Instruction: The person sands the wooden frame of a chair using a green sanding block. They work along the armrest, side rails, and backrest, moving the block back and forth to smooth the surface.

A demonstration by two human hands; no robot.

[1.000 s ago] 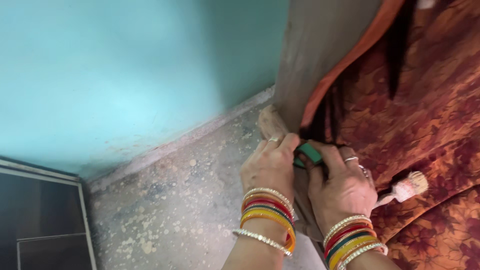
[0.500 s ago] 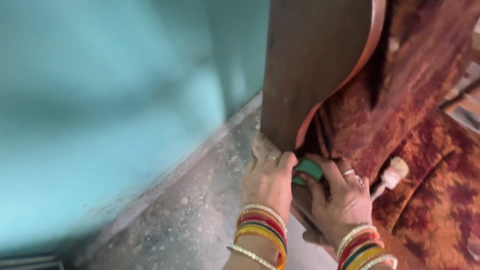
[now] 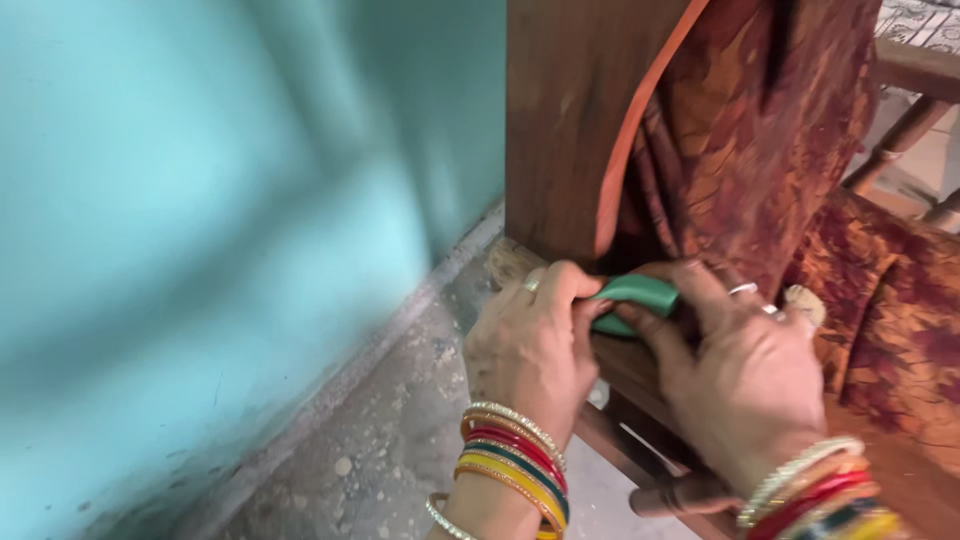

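**Two hands on a green piece at the foot of a wooden panel**

No package, label or sign shows here; the colours belong to a turquoise wall [image 3: 200,230] on the left, a speckled grey floor [image 3: 400,440] below it, and a rust-red patterned cloth [image 3: 760,130] draped over the right side.

The green piece [image 3: 640,297] is small, smooth and rounded, and lies at the lower edge of the brown wooden panel [image 3: 570,120], just where the cloth's orange hem runs down the panel's curved edge. What the piece is cannot be told.

The left hand [image 3: 530,345] is curled, fingers bent and close together, thumb pressed against the left end of the green piece. A ring sits on one finger, and a stack of red, yellow, green and gold bangles [image 3: 510,460] circles the wrist.

The right hand [image 3: 745,375] comes from the other side, its fingers partly bent and laid over the right end of the green piece, the thumb under it. So the piece is pinched between the two hands. Rings show on two fingers, and bangles crowd this wrist too.

Just beyond the right hand's knuckles a pale, rounded brush tip [image 3: 803,303] rests on the cloth. Below the hands run dark wooden rails [image 3: 640,455] of the furniture.
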